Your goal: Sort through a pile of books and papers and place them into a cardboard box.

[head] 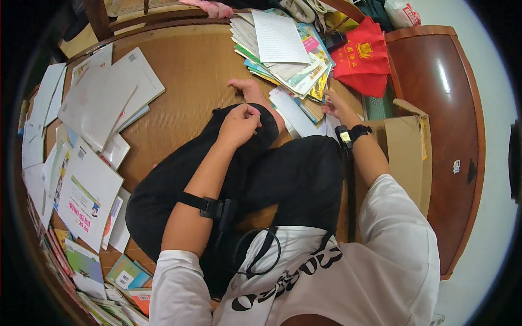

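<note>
My left hand (239, 125) rests over my bent knee in black trousers, its fingers curled together with nothing visible in them. On the right, my right hand (337, 106) is beside a tall, untidy stack of books and papers (281, 61), fingers apart. Whether its fingertips touch the stack's edge is not clear. A lined white sheet (281, 36) lies on top of that stack. Just below, more booklets and white papers (291, 112) lie between my foot and my right hand.
Many books and booklets (89, 195) spread along the left side of the wooden surface (187, 61). A red bag (363, 57) lies at the upper right. A cardboard box (408, 150) stands right of my arm, against a glossy wooden panel (452, 122). A cable (280, 248) loops over my lap.
</note>
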The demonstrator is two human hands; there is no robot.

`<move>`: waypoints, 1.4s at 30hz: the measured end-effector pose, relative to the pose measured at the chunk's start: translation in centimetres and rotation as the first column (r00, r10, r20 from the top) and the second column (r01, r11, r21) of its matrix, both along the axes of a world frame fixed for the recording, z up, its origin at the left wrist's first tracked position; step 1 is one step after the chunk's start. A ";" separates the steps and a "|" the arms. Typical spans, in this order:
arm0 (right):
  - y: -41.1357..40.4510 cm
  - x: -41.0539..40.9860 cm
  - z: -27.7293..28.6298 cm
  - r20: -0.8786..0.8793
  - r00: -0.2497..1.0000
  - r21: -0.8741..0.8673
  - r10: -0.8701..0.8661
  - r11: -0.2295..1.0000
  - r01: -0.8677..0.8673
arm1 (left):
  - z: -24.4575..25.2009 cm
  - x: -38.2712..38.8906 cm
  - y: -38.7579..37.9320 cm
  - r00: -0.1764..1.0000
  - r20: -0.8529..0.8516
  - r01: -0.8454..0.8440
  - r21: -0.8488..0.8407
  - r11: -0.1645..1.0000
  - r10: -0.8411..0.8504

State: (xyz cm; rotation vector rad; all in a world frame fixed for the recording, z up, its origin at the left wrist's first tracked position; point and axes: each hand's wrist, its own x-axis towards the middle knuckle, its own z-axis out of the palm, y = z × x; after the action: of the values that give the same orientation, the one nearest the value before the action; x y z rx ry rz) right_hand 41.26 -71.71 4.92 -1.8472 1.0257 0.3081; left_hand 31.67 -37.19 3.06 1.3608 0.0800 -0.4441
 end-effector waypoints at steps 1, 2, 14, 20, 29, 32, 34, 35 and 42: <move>-0.4 0.2 -0.1 0.004 1.000 0.005 -0.008 1.000 0.008 | -0.1 0.0 0.0 1.000 -0.003 -0.001 -0.006 1.000 0.001; -0.8 0.3 -0.2 0.032 0.999 0.017 -0.023 1.000 0.022 | -0.1 0.0 -0.1 1.000 0.001 0.006 -0.002 1.000 -0.006; 1.1 -1.3 0.7 0.185 0.955 0.068 0.234 0.966 -0.250 | 0.7 0.0 0.2 1.000 -0.011 0.020 -0.021 1.000 -0.020; -0.4 -1.3 -0.4 0.299 0.895 -0.025 0.330 0.941 -0.338 | 1.1 0.1 0.3 0.998 -0.055 0.037 -0.041 0.998 -0.039; 2.1 1.0 1.9 -0.091 0.992 0.133 0.082 0.989 -0.070 | 0.4 0.0 0.5 0.998 -0.031 0.061 0.009 0.998 -0.060; 3.5 0.0 4.1 -0.005 1.000 0.226 -0.005 0.974 0.006 | 1.1 -0.2 0.8 0.997 -0.047 0.063 -0.008 0.998 -0.063; 1.9 -0.2 3.7 -0.016 0.995 0.188 -0.099 0.977 0.100 | 1.5 -0.1 0.6 0.996 -0.061 0.064 0.000 0.998 -0.064; 0.1 0.1 3.7 -0.012 0.993 0.191 -0.115 0.975 0.115 | 1.7 -0.1 0.3 0.995 -0.057 0.080 0.003 0.997 -0.080; -1.6 1.0 2.7 -0.026 0.986 0.503 -0.167 0.850 0.158 | 2.6 -0.5 0.4 0.998 -0.043 0.046 -0.042 0.998 -0.047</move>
State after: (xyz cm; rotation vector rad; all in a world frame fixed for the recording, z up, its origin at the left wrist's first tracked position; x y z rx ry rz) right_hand 42.21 -73.27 7.59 -1.2789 0.9697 0.4122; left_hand 31.21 -36.79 5.66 1.3150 0.0752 -0.5123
